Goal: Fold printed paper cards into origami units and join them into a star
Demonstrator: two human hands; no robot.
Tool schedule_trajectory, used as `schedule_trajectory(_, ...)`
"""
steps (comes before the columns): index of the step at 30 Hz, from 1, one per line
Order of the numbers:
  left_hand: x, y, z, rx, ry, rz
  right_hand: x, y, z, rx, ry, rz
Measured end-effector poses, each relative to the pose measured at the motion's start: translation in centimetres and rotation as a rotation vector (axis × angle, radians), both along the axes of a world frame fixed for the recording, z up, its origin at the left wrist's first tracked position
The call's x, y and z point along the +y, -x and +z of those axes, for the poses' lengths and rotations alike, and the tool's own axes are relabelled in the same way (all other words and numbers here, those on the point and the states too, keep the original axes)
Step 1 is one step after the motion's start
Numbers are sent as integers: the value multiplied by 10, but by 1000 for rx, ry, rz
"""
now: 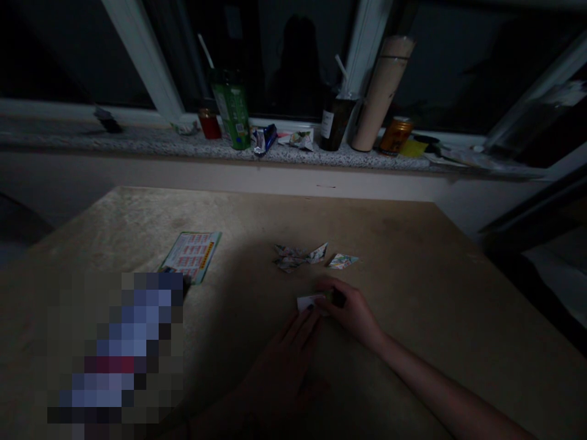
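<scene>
A small white piece of paper (308,302) lies on the brown table (413,275) in dim light. My left hand (287,360) rests flat on the table with its fingers stretched out, the fingertips touching the paper's near edge. My right hand (351,308) has its fingers curled and pinched on the paper's right side. Just beyond it lie folded patterned paper pieces (300,255) and a smaller folded one (342,261).
A printed card with a green border (192,255) lies to the left, next to a blurred-out patch. On the stone windowsill (137,142) stand a green cup (232,113), a red can (210,124), a dark cup (336,121), a tall beige cup (380,91), an orange can (395,135) and wrappers.
</scene>
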State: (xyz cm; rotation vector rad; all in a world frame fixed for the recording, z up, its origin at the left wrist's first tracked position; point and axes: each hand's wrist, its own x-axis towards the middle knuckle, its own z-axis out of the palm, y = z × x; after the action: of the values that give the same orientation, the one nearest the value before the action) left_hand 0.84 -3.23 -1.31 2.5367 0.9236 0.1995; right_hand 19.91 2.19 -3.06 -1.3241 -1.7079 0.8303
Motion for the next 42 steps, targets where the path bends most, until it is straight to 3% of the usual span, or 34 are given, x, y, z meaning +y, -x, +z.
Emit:
schedule_trajectory(23, 4, 0, -3, -41, 75, 1, -1, -1, 2, -88, -42, 47)
schedule_trajectory(27, 4, 1, -2, -52, 87, 3, -3, -7, 4, -259, -149, -41)
schedule_trajectory(31, 4, 0, -2, -53, 82, -10, -5, -15, 7, -422, -131, -108)
schedule_trajectory(42, 5, -2, 4, -7, 50, 9, -2, -15, 3, -402, -94, -100)
